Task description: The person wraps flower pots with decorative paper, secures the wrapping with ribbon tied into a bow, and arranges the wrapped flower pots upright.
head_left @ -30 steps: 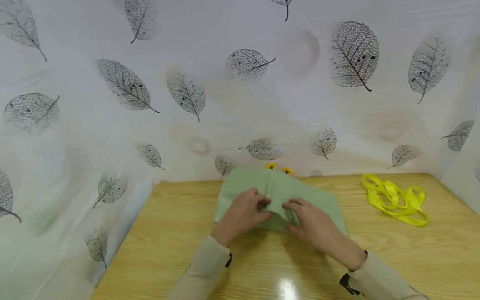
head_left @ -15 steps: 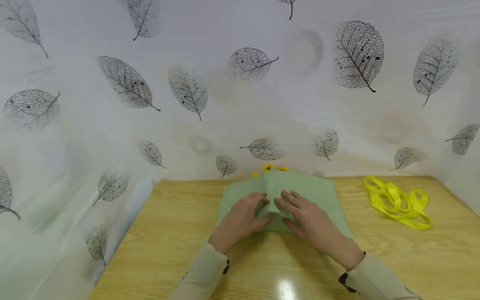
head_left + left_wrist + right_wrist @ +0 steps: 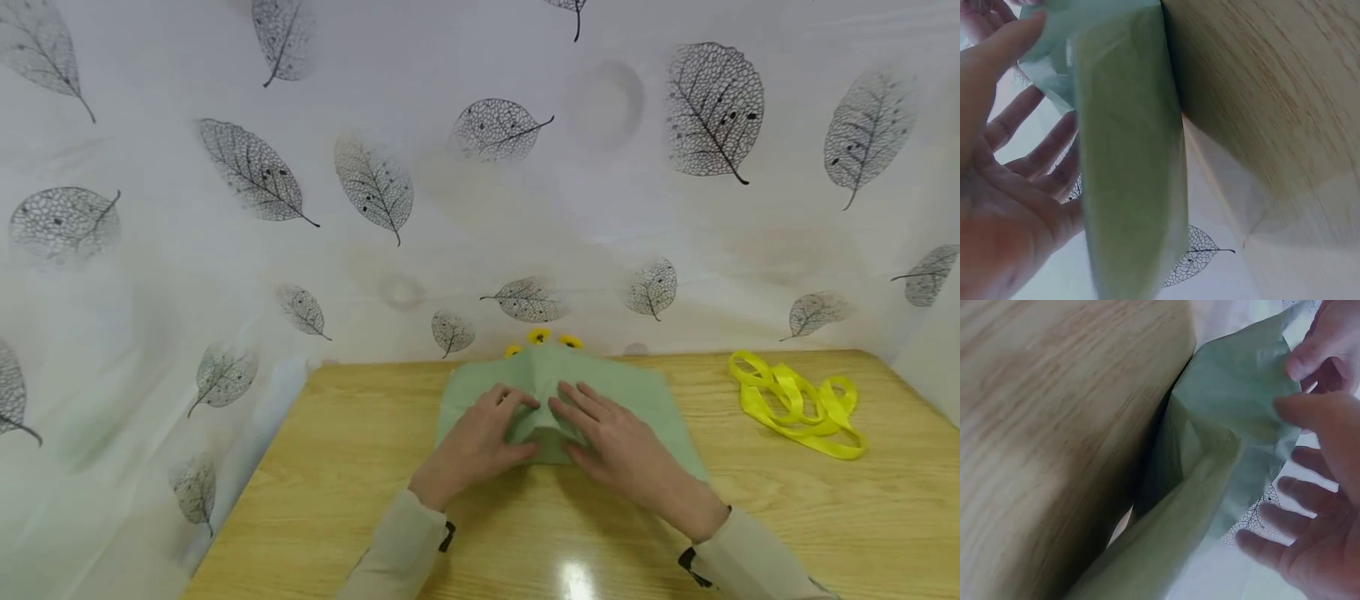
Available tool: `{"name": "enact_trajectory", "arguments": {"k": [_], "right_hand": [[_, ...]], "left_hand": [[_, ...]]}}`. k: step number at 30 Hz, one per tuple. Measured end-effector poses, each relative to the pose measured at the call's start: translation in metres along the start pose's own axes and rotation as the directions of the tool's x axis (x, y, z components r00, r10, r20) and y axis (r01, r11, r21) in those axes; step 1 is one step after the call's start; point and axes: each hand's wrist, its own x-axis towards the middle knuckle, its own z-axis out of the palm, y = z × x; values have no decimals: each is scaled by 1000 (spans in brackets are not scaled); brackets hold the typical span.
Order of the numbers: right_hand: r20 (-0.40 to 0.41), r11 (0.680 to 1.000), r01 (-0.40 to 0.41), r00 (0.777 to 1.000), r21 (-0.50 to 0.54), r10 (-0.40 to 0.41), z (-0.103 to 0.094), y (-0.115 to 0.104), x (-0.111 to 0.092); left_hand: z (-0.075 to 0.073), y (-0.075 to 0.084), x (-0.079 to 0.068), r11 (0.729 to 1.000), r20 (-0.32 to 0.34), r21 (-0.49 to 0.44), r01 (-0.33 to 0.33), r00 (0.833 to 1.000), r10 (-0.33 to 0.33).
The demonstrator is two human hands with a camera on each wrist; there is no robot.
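Observation:
A pale green sheet of wrapping paper [image 3: 637, 383] lies on the table with a raised crease down its middle. Yellow sunflower heads [image 3: 538, 335] peek out past its far edge. On the crease's left side rests my left hand [image 3: 476, 450], index finger bent, thumb tip apart from it. My right hand [image 3: 622, 446] lies on the other side with its fingers spread. From the left wrist, a folded-up flap of paper [image 3: 1129, 156] stands beside loosely extended fingers [image 3: 1054, 147]. The right wrist view shows the paper's near edge [image 3: 1210, 469] bulging up off the table.
A loosely looped yellow ribbon [image 3: 840, 448] lies on the wooden table [image 3: 337, 467] at the right. Behind and to the left hangs a white curtain [image 3: 450, 233] printed with dark leaf skeletons.
The paper's lifted far side has come down and spread flatter, uncovering more of the sunflowers. My fingers have relaxed from gathering the crease; the right hand's fingers have straightened over the paper.

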Motion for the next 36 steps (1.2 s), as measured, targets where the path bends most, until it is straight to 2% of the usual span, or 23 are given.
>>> {"name": "enact_trajectory", "arguments": {"k": [2, 5, 7, 9, 10, 12, 14, 15, 16, 17, 19, 21, 23, 26, 30, 33, 36], "right_hand": [[-12, 999, 52, 999, 0, -52, 0, 0, 3], [13, 995, 101, 995, 14, -101, 1, -1, 6], [44, 994, 106, 993, 28, -107, 1, -2, 7], [74, 995, 93, 993, 41, -96, 1, -3, 8], [82, 995, 87, 992, 48, -90, 1, -3, 9], [86, 995, 81, 993, 52, -85, 2, -3, 10], [72, 995, 89, 993, 42, -91, 3, -3, 12], [59, 995, 97, 993, 34, -99, 3, -3, 14], [45, 994, 107, 993, 25, -108, 4, -3, 15], [36, 993, 116, 993, 14, -117, 4, -3, 16], [26, 992, 124, 992, 4, -124, 4, -3, 19], [48, 993, 121, 991, 10, -122, 4, -4, 22], [87, 993, 122, 989, 8, -122, 5, -6, 25], [131, 989, 145, 981, -17, -141, 8, -6, 30], [118, 976, 194, 976, -100, -182, 11, -3, 36], [98, 969, 210, 975, -131, -198, 14, 0, 38], [81, 968, 219, 974, -119, -210, 16, 1, 39]], "left_hand": [[-1, -1, -1, 999, 13, -42, 3, 1000, -3], [-2, -4, -3, 990, 6, -139, 33, 999, -32], [-3, -6, -5, 978, -37, -195, 75, 996, -84], [-6, -8, -7, 964, -121, -223, 143, 978, -173], [-9, -9, -8, 956, -170, -218, 194, 958, -233], [-14, -12, -10, 924, -242, -191, 332, 896, -372], [-21, -17, -11, 862, -238, -155, 483, 828, -507], [-24, -20, -13, 825, -212, -133, 548, 798, -564], [-25, -24, -14, 793, -167, -114, 599, 775, -609], [-26, -28, -15, 768, -107, -99, 633, 760, -641], [-26, -37, -18, 734, 21, -112, 670, 740, -672], [-24, -46, -19, 715, 114, -152, 683, 730, -673], [-21, -53, -20, 707, 173, -184, 683, 731, -661], [-20, -59, -21, 722, 185, -186, 667, 745, -641], [-21, -62, -21, 730, 164, -207, 651, 759, -630], [-22, -61, -22, 706, 178, -263, 658, 752, -635], [-22, -60, -22, 673, 197, -299, 676, 734, -650]]}}
